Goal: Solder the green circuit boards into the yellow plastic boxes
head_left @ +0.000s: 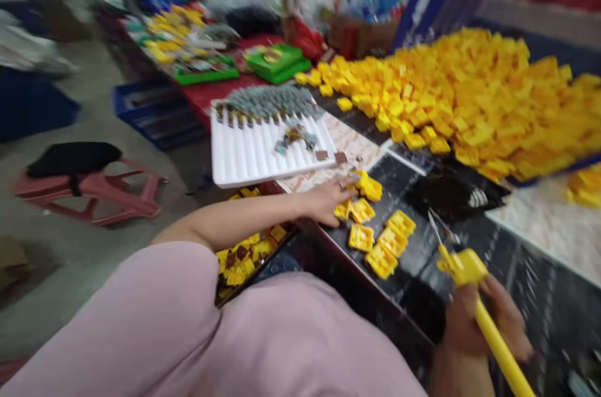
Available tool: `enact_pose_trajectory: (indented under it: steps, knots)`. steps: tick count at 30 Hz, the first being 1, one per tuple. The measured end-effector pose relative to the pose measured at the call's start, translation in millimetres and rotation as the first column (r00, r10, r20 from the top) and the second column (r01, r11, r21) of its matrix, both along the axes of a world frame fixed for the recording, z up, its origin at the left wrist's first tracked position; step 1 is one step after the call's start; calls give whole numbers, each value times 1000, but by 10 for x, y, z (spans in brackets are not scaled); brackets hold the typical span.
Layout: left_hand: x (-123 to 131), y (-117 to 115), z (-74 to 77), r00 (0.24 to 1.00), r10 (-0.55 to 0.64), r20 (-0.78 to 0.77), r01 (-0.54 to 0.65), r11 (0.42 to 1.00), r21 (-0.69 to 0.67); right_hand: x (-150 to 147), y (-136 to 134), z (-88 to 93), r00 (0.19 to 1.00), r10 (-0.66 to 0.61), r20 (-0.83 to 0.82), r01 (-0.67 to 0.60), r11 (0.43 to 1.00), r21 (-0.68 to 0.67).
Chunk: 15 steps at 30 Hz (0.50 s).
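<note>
"Left hand [328, 203]?"

"I've got it loosely spread, fingertips touching small yellow plastic pieces [361, 210] on a black tabletop [422, 272]. Just beyond sits a white ribbed tray [244, 159], then a big yellow heap [460, 96]."

"Right hand [474, 322]?"

"Closed round a yellow rod [498, 347], beside a thin metal tool [439, 225] too blurred to name."

"Room?"

"Concrete floor [94, 272], pink plastic stool [94, 193]. A pink trouser leg [141, 309] cuts off a dark tray [256, 268] of yellow pieces."

Pale pink top [122, 328], prob. short-sleeved
</note>
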State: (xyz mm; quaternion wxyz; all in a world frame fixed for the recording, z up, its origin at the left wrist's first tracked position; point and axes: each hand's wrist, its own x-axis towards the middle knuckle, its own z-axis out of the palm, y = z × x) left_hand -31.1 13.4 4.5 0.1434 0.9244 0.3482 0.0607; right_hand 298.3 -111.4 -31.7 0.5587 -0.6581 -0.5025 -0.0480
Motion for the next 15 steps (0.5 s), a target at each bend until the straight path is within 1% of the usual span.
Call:
enact_pose_trajectory:
  steps: [1,2,3,4,6,9,12,15]
  knots:
    - [-4,9,-35,999,23,34,-23,1000,12,22,-5,-77,978,-196,74,170,948,268]
    - [-12,18,-63,998,34,61,-34,999,15,45,-2,-152,964,-223,142,145,896,421]
    - [-24,22,-80,997,31,74,-32,999,17,67,5,-215,960,-198,197,88,883,460]
    - [-37,21,-88,996,30,80,-32,999,23,83,13,-262,950,-216,224,90,881,465]
    - [-61,-1,-88,996,29,79,-32,999,41,93,23,-300,944,-210,254,79,893,444]
    - [-70,-39,-85,993,50,104,-57,996,68,57,10,-268,943,-212,256,84,897,434]
    - [-59,-16,-78,973,85,213,-97,994,47,9,-15,-223,951,-193,242,72,898,434]
    - [-94,86,6,910,134,392,-120,991,-60,-25,-33,-203,962,-160,222,61,916,396]
